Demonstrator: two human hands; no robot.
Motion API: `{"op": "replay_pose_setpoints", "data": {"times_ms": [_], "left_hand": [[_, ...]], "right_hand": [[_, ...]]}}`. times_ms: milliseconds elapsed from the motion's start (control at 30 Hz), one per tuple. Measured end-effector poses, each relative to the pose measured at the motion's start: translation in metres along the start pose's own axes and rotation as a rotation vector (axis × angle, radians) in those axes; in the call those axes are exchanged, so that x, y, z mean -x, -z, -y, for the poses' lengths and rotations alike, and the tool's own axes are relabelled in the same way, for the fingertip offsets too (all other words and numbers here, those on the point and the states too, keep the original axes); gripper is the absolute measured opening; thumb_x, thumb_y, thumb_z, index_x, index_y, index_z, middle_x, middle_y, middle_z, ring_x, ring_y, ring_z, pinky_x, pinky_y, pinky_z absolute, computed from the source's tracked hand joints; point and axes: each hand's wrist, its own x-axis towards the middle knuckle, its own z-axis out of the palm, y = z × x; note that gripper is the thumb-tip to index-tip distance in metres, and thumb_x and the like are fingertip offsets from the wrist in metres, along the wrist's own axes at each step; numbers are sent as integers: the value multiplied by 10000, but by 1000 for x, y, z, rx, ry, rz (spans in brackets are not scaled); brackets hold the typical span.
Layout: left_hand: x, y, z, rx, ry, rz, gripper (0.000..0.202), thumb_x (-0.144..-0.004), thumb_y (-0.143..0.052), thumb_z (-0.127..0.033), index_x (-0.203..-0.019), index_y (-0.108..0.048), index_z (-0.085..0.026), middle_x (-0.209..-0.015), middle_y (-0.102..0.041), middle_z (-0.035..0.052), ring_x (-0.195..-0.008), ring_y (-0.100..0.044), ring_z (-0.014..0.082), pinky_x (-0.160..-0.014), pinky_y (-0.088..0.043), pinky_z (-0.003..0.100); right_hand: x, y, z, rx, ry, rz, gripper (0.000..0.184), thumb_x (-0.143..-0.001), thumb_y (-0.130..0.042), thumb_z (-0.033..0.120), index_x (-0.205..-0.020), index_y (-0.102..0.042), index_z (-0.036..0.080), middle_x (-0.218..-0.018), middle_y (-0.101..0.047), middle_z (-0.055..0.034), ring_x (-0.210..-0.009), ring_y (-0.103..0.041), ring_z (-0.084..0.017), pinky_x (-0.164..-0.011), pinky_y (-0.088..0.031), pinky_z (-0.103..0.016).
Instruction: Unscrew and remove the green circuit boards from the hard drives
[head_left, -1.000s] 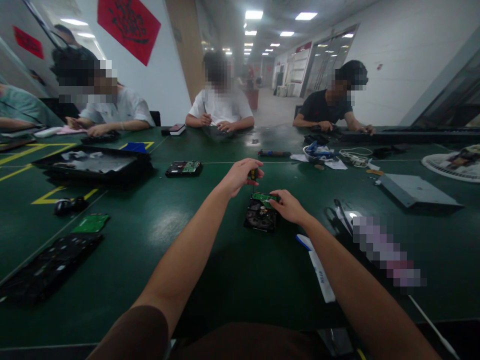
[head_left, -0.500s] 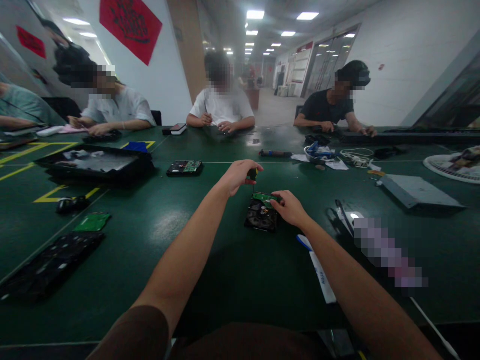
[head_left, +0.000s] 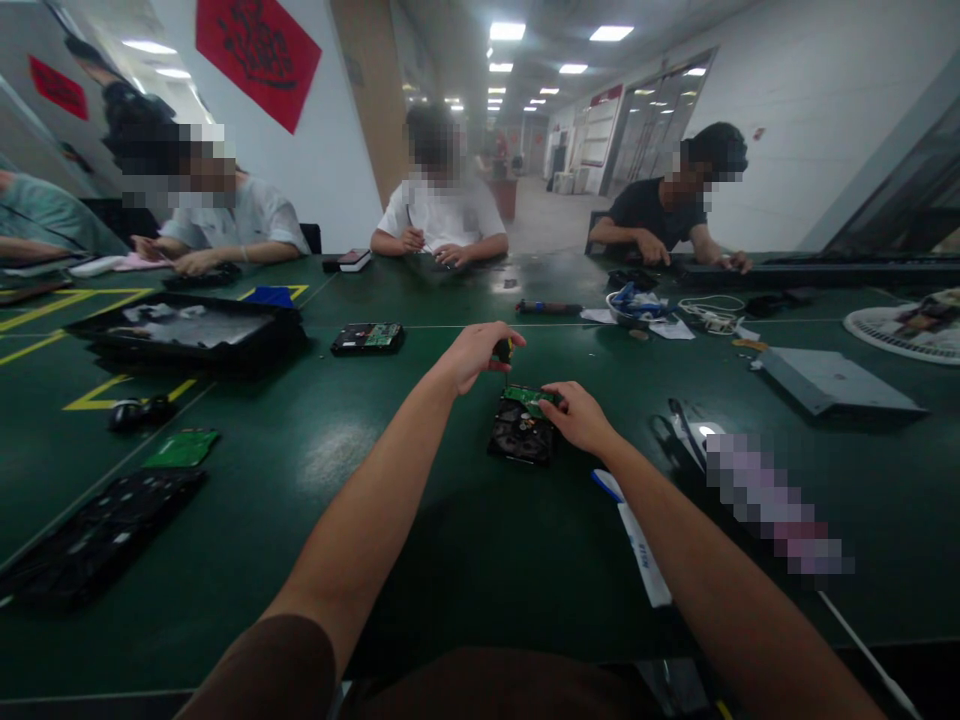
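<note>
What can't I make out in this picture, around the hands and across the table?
In the head view:
Screwdriver: handle partly hidden by the left hand; its tip is too small to tell.
Circuit board: right end covered by the right hand.
White round grille: cut off by the picture's right edge.
Long pixelated object: blurring hides its surface.

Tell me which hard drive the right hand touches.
The drive below the screwdriver: drive and right hand meet. The other drive, near the black tray, lies untouched.
</note>
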Motion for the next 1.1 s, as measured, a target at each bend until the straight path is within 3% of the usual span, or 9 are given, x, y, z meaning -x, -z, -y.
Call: {"op": "replay_pose_setpoints", "data": {"times_ms": [200,433,700,900,1100], "left_hand": [[-3,-1,4,153,52,18,123,-868,-633,-281,-902,-624,-163,-823,-700,101,-773,-669,203,-687,-577,356],[0,-1,0,92,1,38,128,-862,-633,-242,-851,-700,-134,-872,-656,94,-803,-619,164,-693,-565,300],[-1,-5,3,200,66,69,106,-880,-638,-264,-911,-615,-165,-856,-691,101,-818,-665,199,-737,-583,370],[-3,-1,5,87,-11,72,148,-855,-613,-249,-836,-702,-133,-895,-669,104,-833,-625,176,-687,-550,292],[-2,-2,5,169,73,94,189,-867,-614,-309,-921,-676,-140,-844,-698,112,-792,-660,201,-696,-571,341]], "right_hand": [[0,1,1,5,3,-2,359,-969,-612,381,-1271,-651,192,-1149,-627,-94,-792,-604,-153,-780,-508,-326],[0,1,1,7,2,3,359,-972,-609,381,-1268,-651,181,-1157,-625,-102,-791,-608,-153,-774,-504,-319],[0,1,0,18,22,-2,356,-969,-616,380,-1264,-651,185,-1156,-636,-100,-803,-614,-160,-786,-513,-324],[1,1,2,8,4,-6,364,-965,-620,390,-1268,-651,191,-1164,-637,-100,-800,-615,-160,-762,-508,-324],[0,0,0,-2,2,0,366,-970,-613,401,-1272,-649,198,-1167,-639,-97,-790,-615,-155,-755,-508,-320]]}}
